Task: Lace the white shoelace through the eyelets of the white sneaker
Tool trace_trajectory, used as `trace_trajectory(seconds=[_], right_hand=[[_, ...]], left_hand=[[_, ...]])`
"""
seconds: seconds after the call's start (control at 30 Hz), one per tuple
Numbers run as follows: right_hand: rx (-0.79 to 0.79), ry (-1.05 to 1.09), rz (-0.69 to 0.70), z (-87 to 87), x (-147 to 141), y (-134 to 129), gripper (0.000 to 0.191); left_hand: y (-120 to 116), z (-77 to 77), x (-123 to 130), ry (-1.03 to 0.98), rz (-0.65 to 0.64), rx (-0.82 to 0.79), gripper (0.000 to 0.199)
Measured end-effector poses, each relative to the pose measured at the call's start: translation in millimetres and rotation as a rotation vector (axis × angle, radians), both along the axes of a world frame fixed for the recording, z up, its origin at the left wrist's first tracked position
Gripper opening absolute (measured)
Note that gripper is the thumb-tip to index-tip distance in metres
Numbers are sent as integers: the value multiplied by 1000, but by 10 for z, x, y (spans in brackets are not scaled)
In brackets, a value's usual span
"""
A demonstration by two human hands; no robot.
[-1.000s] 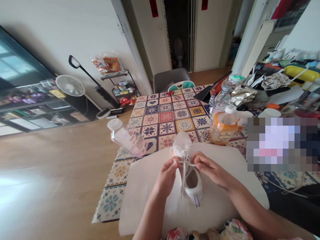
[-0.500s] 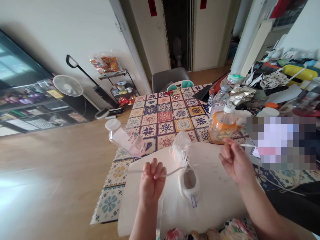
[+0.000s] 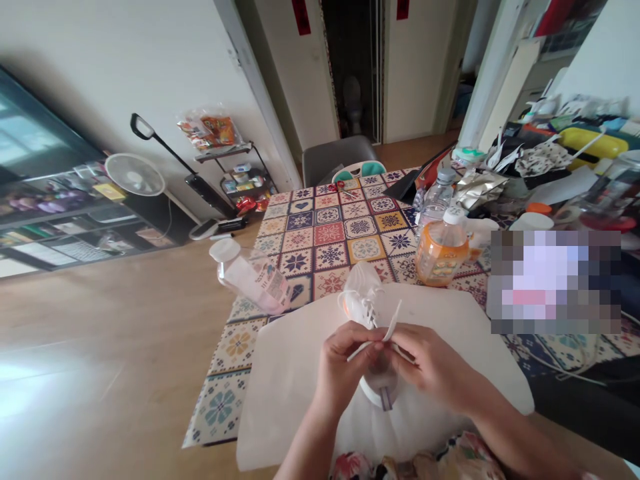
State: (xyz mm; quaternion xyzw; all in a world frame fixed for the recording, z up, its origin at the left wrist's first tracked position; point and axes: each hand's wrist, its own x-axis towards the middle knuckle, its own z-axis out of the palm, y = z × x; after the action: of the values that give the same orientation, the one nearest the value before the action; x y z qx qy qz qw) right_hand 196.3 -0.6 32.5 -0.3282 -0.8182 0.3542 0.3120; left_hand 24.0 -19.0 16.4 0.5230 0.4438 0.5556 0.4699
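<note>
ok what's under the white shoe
Under the white shoe is a white sheet, lying over part of the patterned table cover. The patch directly beneath the sole is hidden by the shoe, and whatever the sheet covers cannot be seen.

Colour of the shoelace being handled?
White. The shoelace shows best in the head view, the only one here.

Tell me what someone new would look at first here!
Probably the white shoe in the middle, because the left fingers and right fingers are pinching its lace right above it. Next might come the colourful cloth, with patterned squares, spreading out beyond the pale mat. The orange bottle stands out too, on the cloth to the right of the shoe.
</note>
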Motion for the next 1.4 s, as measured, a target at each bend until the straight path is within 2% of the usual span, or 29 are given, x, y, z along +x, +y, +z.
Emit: trace_trajectory(seconds=[0.13,0.23,0.3,0.37,0.43,0.5,0.6,0.73,0.83,0.97,1.07,1.17,1.27,1.4], right_hand=[[34,64,-56,-7,4,-8,23],[102,163,-153,-49,-14,-8,26],[107,239,-238,-93,-40,-3,19],[43,310,-320,-147,-76,5,12],[-59,360,-366,-198,-113,14,26],[-126,393,-377,-229,-132,15,39],[-121,367,-330,-212,-104,3,34],[12,245,-175,-100,-10,-6,8],[217,201,-57,-42,12,10,9],[411,110,-97,-64,-62,27,8],[449,113,-160,-89,-131,25,5],[277,206,-136,-87,-125,37,8],[-102,394,-90,-109,-8,96,15],[-624,825,-92,-217,239,240,22]], left_hand=[[-17,-4,-6,63,31,54,13],[-33,6,6,32,-23,0,10],[-49,19,18,20,-60,-42,7],[-65,34,28,63,-54,-25,5],[-74,49,30,143,-29,40,3],[-72,58,21,210,-22,112,6],[-55,66,-8,279,-26,187,12],[-32,85,-48,338,36,211,13],[-34,93,-58,310,71,112,12],[-57,64,-47,129,144,-76,7],[-64,27,-45,-16,176,-171,14],[-33,9,-87,-100,167,-209,19],[53,0,-207,-215,243,-214,23],[193,-67,-469,-624,383,-280,33]])
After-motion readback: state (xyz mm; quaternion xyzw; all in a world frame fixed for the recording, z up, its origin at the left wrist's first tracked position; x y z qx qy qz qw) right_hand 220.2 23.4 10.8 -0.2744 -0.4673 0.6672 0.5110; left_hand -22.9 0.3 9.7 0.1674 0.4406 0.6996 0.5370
